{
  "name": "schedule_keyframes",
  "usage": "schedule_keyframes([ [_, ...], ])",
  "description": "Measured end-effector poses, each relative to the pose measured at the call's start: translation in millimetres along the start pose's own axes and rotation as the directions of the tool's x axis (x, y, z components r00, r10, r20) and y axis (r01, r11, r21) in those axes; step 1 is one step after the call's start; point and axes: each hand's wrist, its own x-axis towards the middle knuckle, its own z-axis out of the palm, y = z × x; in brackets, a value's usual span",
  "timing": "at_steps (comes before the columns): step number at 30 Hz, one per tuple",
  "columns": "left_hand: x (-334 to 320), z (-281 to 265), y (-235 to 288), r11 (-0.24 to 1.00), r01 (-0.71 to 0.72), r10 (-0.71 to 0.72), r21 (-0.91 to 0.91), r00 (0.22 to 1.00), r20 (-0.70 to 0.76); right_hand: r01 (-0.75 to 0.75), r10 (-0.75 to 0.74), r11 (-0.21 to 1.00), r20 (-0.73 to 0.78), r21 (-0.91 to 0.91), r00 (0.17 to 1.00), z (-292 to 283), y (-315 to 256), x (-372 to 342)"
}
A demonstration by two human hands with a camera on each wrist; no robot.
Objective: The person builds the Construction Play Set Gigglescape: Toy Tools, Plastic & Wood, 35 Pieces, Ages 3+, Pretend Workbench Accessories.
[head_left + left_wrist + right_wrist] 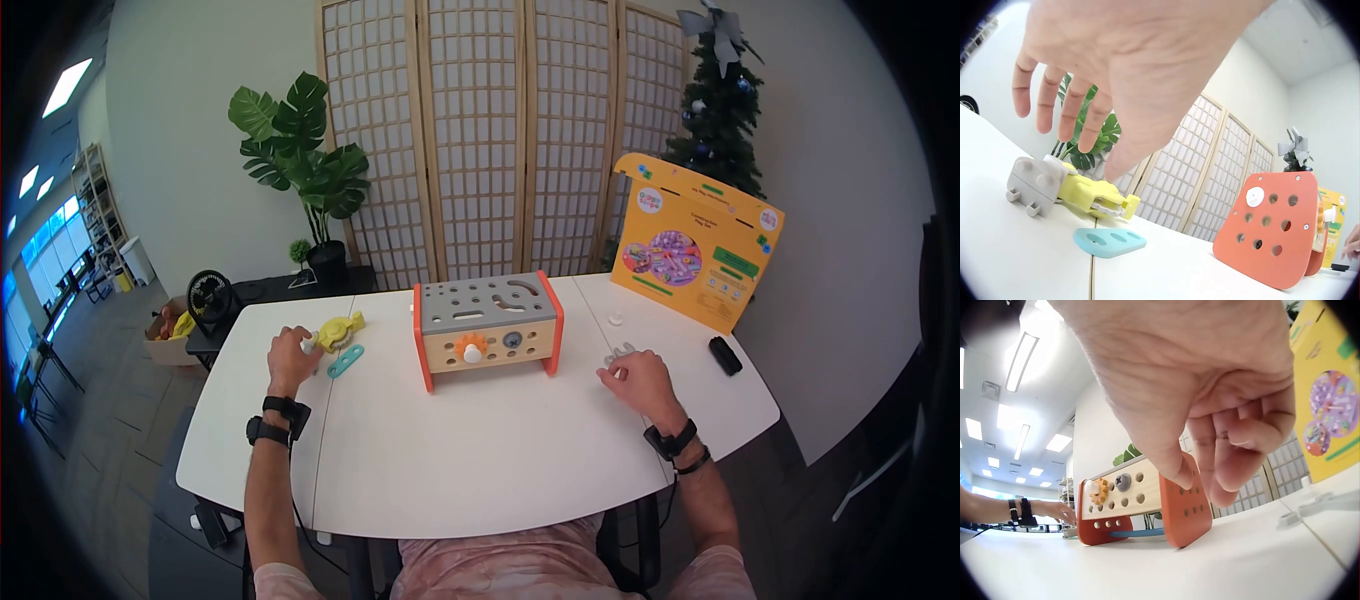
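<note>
My left hand [290,358] hovers over the left part of the table, fingers extended and holding nothing. Below it in the left wrist view lie a yellow toy piece [1087,190] and a grey block with round studs [1034,181]. A teal strip with holes [1110,242] lies beside them. Near the table's right side, my right hand [640,385] has loosely bent fingers with nothing between them. Just beyond it lies a grey wrench-like toy piece [1325,505]. Between the hands stands a toy workbench [440,312], bearing an orange gear [1099,490] and a grey screw [1122,482].
A yellow cardboard box [650,215] stands at the table's back right. Before it are a small white piece [615,319] and a black case-like object [725,356]. A black fan [210,296] and a potted plant [326,262] stand beyond the table's left edge.
</note>
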Motion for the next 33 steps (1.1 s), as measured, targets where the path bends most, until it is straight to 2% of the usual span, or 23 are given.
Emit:
schedule_keyframes([
  [2,1,2,-2,1.000,-0.009,0.009,-0.011,1.000,0.002,0.018,-0.019,1.000,-0.060,-0.020,0.998,1,12,5],
  [6,2,2,0,0.999,-0.037,0.038,-0.033,0.999,0.011,-0.022,0.016,0.997,-0.076,-0.074,0.997,1,33,28],
  [8,0,-4,12,0.996,-0.068,0.070,-0.063,0.997,0.025,0.138,-0.188,0.950,-0.160,-0.278,0.969,10,54,46],
  [9,-1,-9,20,0.991,-0.094,0.098,-0.091,0.995,0.035,0.136,-0.186,0.951,-0.163,-0.278,0.969,14,63,55],
  [10,-1,-11,29,0.991,-0.096,0.099,-0.092,0.995,0.031,0.192,-0.245,0.919,-0.117,-0.344,0.962,17,70,64],
  [12,-2,-16,51,0.849,-0.291,0.331,-0.440,0.944,0.014,0.250,-0.304,0.878,-0.073,-0.408,0.950,25,77,79],
  [13,-5,-24,68,0.849,-0.293,0.330,-0.439,0.944,0.007,0.285,-0.348,0.827,-0.043,-0.485,0.936,30,79,85],
  [14,-11,-36,90,0.802,-0.286,0.374,-0.524,0.925,0.069,0.320,-0.390,0.768,-0.009,-0.555,0.921,37,80,92],
  [15,-17,-46,108,0.750,-0.267,0.421,-0.605,0.898,0.127,0.324,-0.396,0.766,-0.010,-0.556,0.918,47,87,100],
  [16,-22,-52,124,0.752,-0.266,0.417,-0.604,0.901,0.122,0.356,-0.468,0.714,-0.033,-0.603,0.883,58,99,108],
  [17,-27,-56,138,0.712,-0.353,0.493,-0.607,0.867,0.075,0.382,-0.539,0.657,-0.051,-0.650,0.841,63,102,114],
  [18,-30,-57,149,0.666,-0.436,0.565,-0.606,0.825,0.027,0.386,-0.545,0.654,-0.050,-0.651,0.837,67,105,122],
  [19,-32,-56,158,0.668,-0.434,0.560,-0.605,0.828,0.024,0.334,-0.380,0.684,0.075,-0.648,0.922,68,103,128],
  [20,-33,-53,166,0.645,-0.486,0.606,-0.589,0.795,0.007,0.276,-0.194,0.704,0.196,-0.655,0.961,71,104,134],
  [21,-33,-51,171,0.618,-0.537,0.651,-0.573,0.759,-0.008,0.277,-0.197,0.702,0.196,-0.656,0.961,73,106,138],
  [24,-34,-34,177,0.625,-0.548,0.660,-0.556,0.752,0.000,0.268,-0.249,0.678,0.130,-0.684,0.960,81,120,141],
  [26,-36,-28,179,0.659,-0.560,0.657,-0.502,0.754,0.021,0.220,-0.269,0.727,0.026,-0.650,0.963,75,116,139],
  [27,-38,-26,180,0.659,-0.560,0.656,-0.502,0.754,0.019,0.220,-0.269,0.726,0.025,-0.652,0.963,72,115,139],
  [29,-40,-22,183,0.641,-0.479,0.630,-0.600,0.774,0.055,0.185,-0.272,0.884,-0.150,-0.430,0.951,46,79,131],
  [30,-41,-21,184,0.640,-0.475,0.630,-0.603,0.775,0.058,0.185,-0.270,0.883,-0.145,-0.432,0.952,37,66,129],
  [31,-41,-21,185,0.634,-0.456,0.621,-0.625,0.782,0.059,0.198,-0.229,0.970,-0.255,-0.140,0.939,31,53,127],
  [32,-42,-21,186,0.627,-0.436,0.612,-0.646,0.789,0.061,0.220,-0.153,0.962,-0.348,0.163,0.925,25,41,125],
  [33,-43,-20,187,0.627,-0.431,0.613,-0.648,0.787,0.069,0.214,-0.147,0.963,-0.342,0.166,0.928,19,27,125],
])
